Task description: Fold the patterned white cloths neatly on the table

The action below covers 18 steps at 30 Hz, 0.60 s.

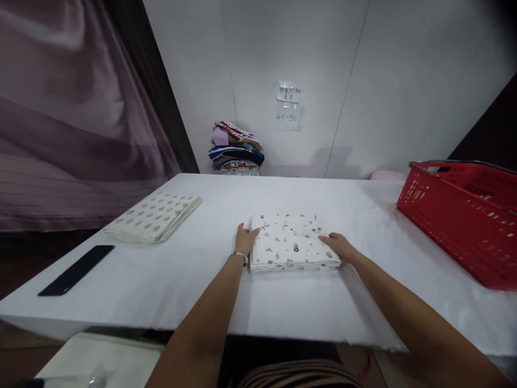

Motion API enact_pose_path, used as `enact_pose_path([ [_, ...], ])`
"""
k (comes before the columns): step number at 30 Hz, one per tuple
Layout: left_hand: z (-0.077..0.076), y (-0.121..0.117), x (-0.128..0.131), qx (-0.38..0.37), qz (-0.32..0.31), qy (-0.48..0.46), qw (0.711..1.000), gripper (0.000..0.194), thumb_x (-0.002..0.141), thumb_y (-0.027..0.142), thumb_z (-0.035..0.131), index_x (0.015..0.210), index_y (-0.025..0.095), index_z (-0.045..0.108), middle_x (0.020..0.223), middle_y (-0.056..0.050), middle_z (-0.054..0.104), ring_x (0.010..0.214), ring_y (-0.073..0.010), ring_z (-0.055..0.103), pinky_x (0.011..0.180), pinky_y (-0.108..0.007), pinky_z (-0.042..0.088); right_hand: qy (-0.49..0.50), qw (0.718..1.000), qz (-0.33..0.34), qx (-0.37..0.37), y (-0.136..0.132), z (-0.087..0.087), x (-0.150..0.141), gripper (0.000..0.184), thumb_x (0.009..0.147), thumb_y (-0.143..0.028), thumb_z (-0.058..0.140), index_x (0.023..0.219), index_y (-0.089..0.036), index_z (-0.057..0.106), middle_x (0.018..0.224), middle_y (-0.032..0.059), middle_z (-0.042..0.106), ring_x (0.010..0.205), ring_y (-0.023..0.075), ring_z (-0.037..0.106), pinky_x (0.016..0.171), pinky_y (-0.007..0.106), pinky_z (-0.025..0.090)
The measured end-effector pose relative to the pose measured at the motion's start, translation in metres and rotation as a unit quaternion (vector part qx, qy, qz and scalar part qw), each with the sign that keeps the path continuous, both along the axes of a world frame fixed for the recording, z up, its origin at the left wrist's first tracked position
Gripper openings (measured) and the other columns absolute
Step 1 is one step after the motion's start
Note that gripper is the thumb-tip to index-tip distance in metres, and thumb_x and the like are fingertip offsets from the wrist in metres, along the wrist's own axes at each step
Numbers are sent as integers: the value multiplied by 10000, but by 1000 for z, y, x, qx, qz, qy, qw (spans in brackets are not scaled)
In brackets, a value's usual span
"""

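Observation:
A folded white cloth (288,242) with small grey and brown printed figures lies flat on the white-covered table in front of me. My left hand (245,241), with a bracelet at the wrist, grips its left edge, the thumb on top and the fingers down along the side. At the opposite edge, my right hand (340,247) has its thumb on the upper face; its other fingers are partly hidden by the side of the cloth. The layers show along the near edge.
Another folded cloth (155,217) with leaf-like prints lies left on the table (181,291), near a flat black object (76,270). A red plastic basket (456,226) stands right. Behind are stacked fabrics (236,151) and paper signs (288,105) on the wall.

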<state>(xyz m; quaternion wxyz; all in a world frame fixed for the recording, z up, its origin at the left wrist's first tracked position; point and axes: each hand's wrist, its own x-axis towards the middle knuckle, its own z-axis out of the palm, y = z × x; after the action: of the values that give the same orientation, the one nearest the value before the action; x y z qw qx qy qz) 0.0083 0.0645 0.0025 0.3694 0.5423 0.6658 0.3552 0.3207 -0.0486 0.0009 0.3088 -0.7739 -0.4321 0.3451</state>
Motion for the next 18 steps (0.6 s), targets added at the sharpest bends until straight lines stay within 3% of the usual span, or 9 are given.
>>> enact_pose_path([
  [7,-4,-17,-6,-33,-40,1,999,812,738,493,627,1373,117,287,1261,-173,532,1067,-227,572,891,-315,441,-24,997,-2,-69,-6,15,1,555,770,-575,547,1101,-132,591,1054,161,646,836,247,631,588,289,487],
  [13,-7,-46,-12,49,-96,78,991,704,751,345,637,1362,159,340,1351,-146,455,1218,-239,462,995,-339,376,-94,993,26,-72,-26,11,-1,729,788,-613,505,1337,-141,416,1214,191,555,824,248,628,592,311,500],
  [18,-10,-52,-14,104,-115,84,984,606,773,320,623,1320,168,409,1353,-121,458,1226,-222,450,1014,-326,362,-259,960,71,-74,-34,13,-5,709,848,-608,403,1350,-107,393,1098,188,616,992,311,583,802,395,458],
])
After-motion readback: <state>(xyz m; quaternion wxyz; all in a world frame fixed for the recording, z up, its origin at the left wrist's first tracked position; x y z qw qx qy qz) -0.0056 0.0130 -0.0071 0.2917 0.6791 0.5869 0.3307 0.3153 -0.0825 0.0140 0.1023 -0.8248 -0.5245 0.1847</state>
